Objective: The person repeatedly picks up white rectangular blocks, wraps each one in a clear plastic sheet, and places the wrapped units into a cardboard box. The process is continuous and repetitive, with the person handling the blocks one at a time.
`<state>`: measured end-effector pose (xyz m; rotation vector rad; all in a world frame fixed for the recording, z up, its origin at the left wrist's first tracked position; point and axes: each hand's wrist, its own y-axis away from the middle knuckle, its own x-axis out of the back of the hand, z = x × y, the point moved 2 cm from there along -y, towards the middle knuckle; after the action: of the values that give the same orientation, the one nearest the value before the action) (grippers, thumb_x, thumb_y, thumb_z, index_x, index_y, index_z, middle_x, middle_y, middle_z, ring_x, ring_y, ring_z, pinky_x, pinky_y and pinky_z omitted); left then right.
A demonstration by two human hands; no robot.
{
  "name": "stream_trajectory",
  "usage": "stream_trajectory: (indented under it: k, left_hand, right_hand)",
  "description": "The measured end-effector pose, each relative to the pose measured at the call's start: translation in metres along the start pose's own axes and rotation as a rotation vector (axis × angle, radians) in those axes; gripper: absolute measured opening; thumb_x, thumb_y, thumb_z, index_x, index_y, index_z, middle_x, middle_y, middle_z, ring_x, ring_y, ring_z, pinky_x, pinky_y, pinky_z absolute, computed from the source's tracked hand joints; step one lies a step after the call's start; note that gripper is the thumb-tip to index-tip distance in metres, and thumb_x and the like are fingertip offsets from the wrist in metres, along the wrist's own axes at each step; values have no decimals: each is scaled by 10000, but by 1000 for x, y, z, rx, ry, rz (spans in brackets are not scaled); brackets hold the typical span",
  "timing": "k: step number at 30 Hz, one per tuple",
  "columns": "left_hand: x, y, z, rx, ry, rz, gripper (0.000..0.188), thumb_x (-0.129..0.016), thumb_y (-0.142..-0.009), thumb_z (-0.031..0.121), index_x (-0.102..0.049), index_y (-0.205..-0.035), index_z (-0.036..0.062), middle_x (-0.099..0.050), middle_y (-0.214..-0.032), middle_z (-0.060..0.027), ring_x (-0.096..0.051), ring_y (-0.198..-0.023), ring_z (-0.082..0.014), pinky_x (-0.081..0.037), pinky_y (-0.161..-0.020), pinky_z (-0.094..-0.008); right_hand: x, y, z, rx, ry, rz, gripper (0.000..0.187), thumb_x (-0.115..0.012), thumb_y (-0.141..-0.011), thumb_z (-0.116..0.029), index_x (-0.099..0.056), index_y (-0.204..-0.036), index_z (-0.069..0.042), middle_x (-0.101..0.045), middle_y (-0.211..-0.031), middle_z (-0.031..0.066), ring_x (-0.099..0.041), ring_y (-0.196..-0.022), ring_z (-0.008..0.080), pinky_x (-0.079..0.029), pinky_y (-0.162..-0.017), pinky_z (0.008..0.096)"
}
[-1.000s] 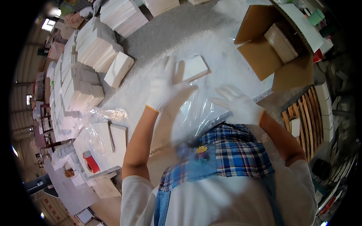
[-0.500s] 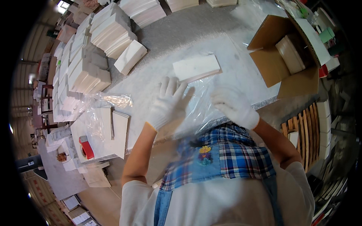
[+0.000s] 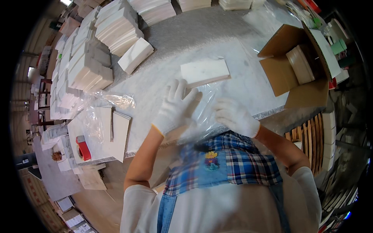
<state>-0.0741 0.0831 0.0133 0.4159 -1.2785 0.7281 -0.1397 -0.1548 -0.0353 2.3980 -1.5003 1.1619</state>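
My left hand [image 3: 173,106], in a white knit glove, lies with its fingers spread at the left side of a clear plastic bag [image 3: 206,105]. My right hand [image 3: 236,117], gloved alike, has its fingers curled together at the bag's right side; its thumb is hidden. The thin bag stretches flat between both hands near the table's front edge. Just beyond it, a white marble-look tile stack [image 3: 205,72] lies flat, close to my left fingertips. Another white tile block [image 3: 135,55] rests farther back on the left.
At the right stands an open cardboard box [image 3: 278,75] with wrapped tiles [image 3: 301,64] inside. Tall tile stacks [image 3: 118,29] line the back left. A red tape dispenser [image 3: 83,148] and flat white boards [image 3: 118,134] lie front left. A wooden pallet [image 3: 311,136] is at right.
My right hand has shifted slightly left and down, its fingers more curled. My left hand stays spread in nearly the same place. The view has tilted a little.
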Motion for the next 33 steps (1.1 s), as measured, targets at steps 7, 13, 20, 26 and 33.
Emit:
stream_trajectory:
  k: [7,13,20,26,33]
  left_hand:
    - [-1,2,7,-118,-45,59,874,-955,-448,337,-646,-1248,172,-504,-1347,-214,-485,-1243,-431,-427,-1017,-553]
    - [-19,-5,33,-332,199,289,271,-766,-730,111,-704,-994,113,-616,-1141,-111,-559,-1165,-352,-449,-995,-503]
    - [-25,-37,1,108,722,512,169,-752,-871,85,-748,-1018,2,-712,-1109,-164,-653,-1097,-320,-519,-967,-392]
    - [-15,-53,-11,323,992,548,152,-710,-962,83,-768,-1068,-9,-726,-1170,-84,-650,-1064,-154,-499,-952,-291]
    - [16,-82,-28,553,1090,590,211,-737,-960,179,-769,-981,-29,-744,-939,-30,-627,-835,-83,-513,-762,-258]
  right_hand:
    - [48,-29,-9,6,24,-98,196,-718,-888,-155,-720,-1047,-41,-688,-1217,127,-608,-1180,344,-471,-1046,443]
    - [41,-2,-6,-274,52,-56,418,-726,-860,-178,-686,-1255,-47,-647,-1308,164,-563,-1279,370,-444,-1108,451]
    - [37,9,23,-242,410,-11,800,-809,-764,-262,-517,-1476,-42,-468,-1543,212,-399,-1460,411,-370,-1200,466]
    - [11,-33,27,-245,473,361,881,-814,-746,-291,-468,-1518,-44,-492,-1521,174,-417,-1432,429,-390,-1160,511]
    - [42,-112,55,-473,-321,508,404,-751,-908,-237,-714,-1252,-27,-730,-1168,99,-653,-1151,237,-512,-987,364]
